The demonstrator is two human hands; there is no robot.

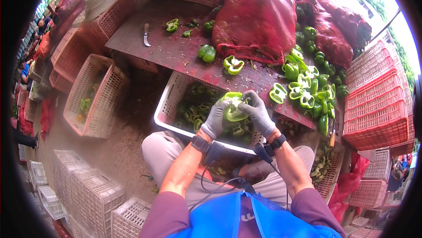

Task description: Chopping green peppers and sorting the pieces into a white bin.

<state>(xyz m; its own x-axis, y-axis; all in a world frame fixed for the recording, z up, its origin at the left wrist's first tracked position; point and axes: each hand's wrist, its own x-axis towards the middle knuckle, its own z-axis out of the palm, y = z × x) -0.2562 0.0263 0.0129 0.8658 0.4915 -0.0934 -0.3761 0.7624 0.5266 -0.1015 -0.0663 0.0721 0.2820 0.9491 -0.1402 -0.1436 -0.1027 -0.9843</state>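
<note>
The green pepper (235, 112) is held up between both gloved hands, above the pale crate (166, 99) and just off the near edge of the table (176, 52). The left hand (216, 117) cups its left side with the fingers wrapped round it, which looks meant to steady it, while the right hand (258, 114) has its thumb and fingertips pinched together at the upper right, by the core; whether they grip a piece of it is too small to tell. Holding it here seems sensible, since any loose bits would fall into the crate, where dim pepper scraps (198, 110) lie. The pepper looks cut, with glossy bright green skin and a paler, whitish inside showing near the top. On the table just beyond, a pepper half (233, 65) lies cut side up, and a heap of cut peppers (306, 89) sits to the right, probably there to be within easy reach. Behind them a red mesh sack (257, 18) slumps on the tabletop with whole peppers by its edges. A hooked knife (146, 35) lies well apart at the far left, and red crates (376, 106) stand beyond the table's right end.
</note>
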